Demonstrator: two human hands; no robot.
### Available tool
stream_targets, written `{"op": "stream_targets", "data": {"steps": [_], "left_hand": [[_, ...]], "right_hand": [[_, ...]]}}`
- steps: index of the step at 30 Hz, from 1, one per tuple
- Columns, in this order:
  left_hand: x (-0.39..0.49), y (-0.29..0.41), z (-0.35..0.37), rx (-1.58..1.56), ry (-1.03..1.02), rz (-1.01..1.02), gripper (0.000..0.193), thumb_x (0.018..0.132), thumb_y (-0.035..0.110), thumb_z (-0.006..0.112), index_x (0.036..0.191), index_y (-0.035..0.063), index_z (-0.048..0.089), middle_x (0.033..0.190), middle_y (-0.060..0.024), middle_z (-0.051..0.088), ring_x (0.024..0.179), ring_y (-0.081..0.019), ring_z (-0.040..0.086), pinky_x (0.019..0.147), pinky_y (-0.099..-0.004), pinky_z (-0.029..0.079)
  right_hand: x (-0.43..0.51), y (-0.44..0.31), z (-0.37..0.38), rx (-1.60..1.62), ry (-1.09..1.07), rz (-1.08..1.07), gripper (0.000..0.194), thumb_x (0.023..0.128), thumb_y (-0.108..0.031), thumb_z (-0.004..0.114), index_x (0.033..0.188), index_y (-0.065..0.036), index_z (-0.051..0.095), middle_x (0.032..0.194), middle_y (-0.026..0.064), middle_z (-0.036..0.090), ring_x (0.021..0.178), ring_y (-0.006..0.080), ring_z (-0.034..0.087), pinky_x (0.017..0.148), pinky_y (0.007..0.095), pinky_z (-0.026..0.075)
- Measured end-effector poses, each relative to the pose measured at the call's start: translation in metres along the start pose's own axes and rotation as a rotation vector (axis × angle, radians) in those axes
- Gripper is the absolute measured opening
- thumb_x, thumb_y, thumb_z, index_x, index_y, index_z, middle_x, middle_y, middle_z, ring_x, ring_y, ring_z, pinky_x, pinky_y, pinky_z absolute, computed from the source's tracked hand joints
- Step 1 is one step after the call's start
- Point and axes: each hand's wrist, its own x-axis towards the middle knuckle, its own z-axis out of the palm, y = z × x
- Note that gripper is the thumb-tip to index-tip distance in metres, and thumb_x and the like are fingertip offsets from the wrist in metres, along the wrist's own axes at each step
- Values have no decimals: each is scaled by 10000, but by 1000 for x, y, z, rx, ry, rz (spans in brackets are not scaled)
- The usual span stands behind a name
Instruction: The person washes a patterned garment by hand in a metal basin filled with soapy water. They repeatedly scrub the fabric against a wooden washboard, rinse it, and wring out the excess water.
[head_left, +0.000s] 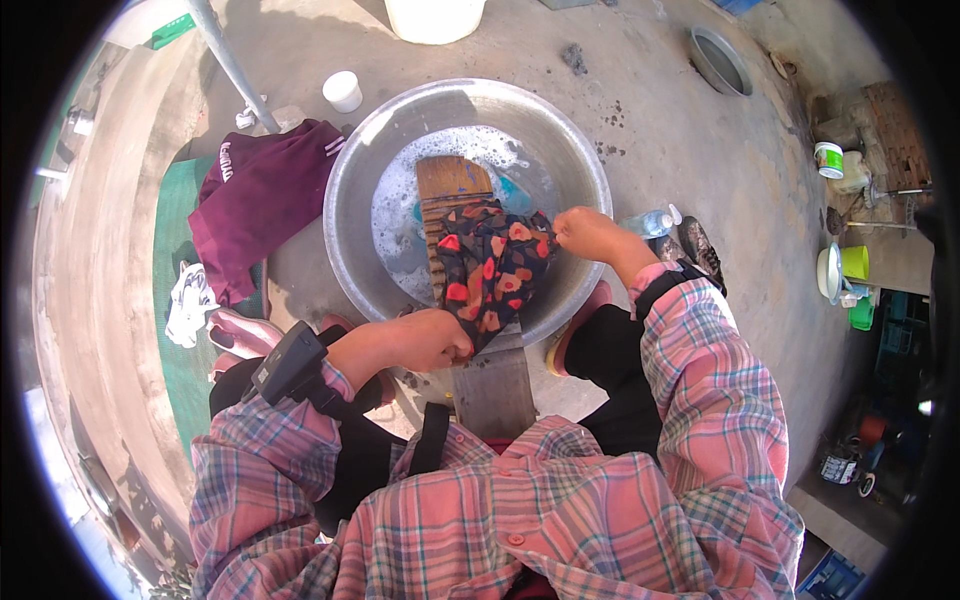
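A dark cloth with a red and tan floral print (499, 266) stretches between my two fists. My left hand (420, 339) grips its near end, just over the basin's near rim. At its upper right corner, my right hand (592, 234) is closed on the fabric near the right rim. Beneath the cloth, a ridged wooden washboard (454, 178) leans in a wide metal basin (349, 187), its plain lower end (491, 394) reaching out towards my body. Sudsy water (397, 184) lies in the basin, with something light blue (514, 195) partly under the foam.
A maroon garment (259, 202) and a white cloth (191, 304) lie at left by a green mat (176, 225). A small white tub (343, 91), a large white bucket (435, 19) and a metal bowl (720, 60) stand farther off. A pump bottle (649, 223) sits beside shoes (699, 244) at right.
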Motion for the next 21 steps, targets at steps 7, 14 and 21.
{"op": "stream_targets", "data": {"steps": [7, 14, 21], "left_hand": [[3, 25, -5, 77, -12, -33, 97, 756, 27, 629, 851, 15, 611, 801, -173, 633, 832, -405, 632, 714, -482, 476], [-1, 29, 1, 77, 28, -46, 474, 780, 38, 633, 1251, 83, 599, 841, -131, 671, 849, -381, 641, 718, -478, 472], [-4, 34, 6, 66, -6, -42, 686, 777, -23, 599, 1430, 172, 522, 1033, -202, 680, 991, -419, 644, 825, -483, 503]], "right_hand": [[50, -73, 59, 182, 476, -194, 178, 856, -197, 633, 962, -76, 708, 1011, 176, 699, 996, 372, 655, 865, 473, 512], [42, -80, 16, 497, -37, -1, 169, 807, -142, 635, 910, -32, 713, 796, 119, 701, 767, 255, 713, 683, 358, 543], [-16, -13, -51, 699, -443, 276, 144, 761, -110, 614, 870, -56, 692, 759, -17, 611, 647, 109, 576, 586, 273, 492]]}}
